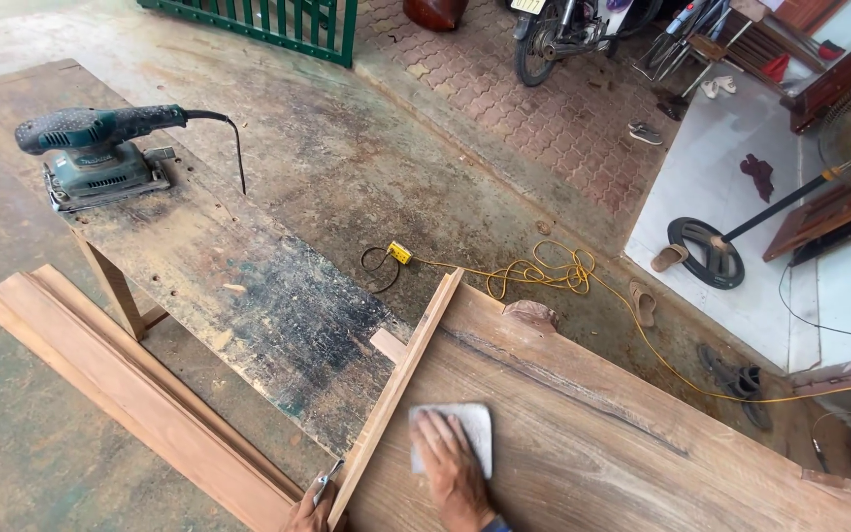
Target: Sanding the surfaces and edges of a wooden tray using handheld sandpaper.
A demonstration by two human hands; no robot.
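Outdoors, on a stained concrete floor (366, 148) beside brick paving, a worn table (248, 286) carries a broad wooden slab (593, 443). A pale sheet of sandpaper (460, 433) is pressed flat onto the slab under the right hand (450, 468), fingers spread, palm down; nothing is pinched. The sheet is judged light, limp and gritty, best held by flat pressure. Just left of that grip, a narrow wooden strip (401, 379) stands on edge, and its near end is closed around by the left hand (309, 510), along with a small metal piece. The slab is judged heavy and stiff. Far up-left lies a green electric sander (96, 158); planks (130, 394) rest below. No containers are seen.
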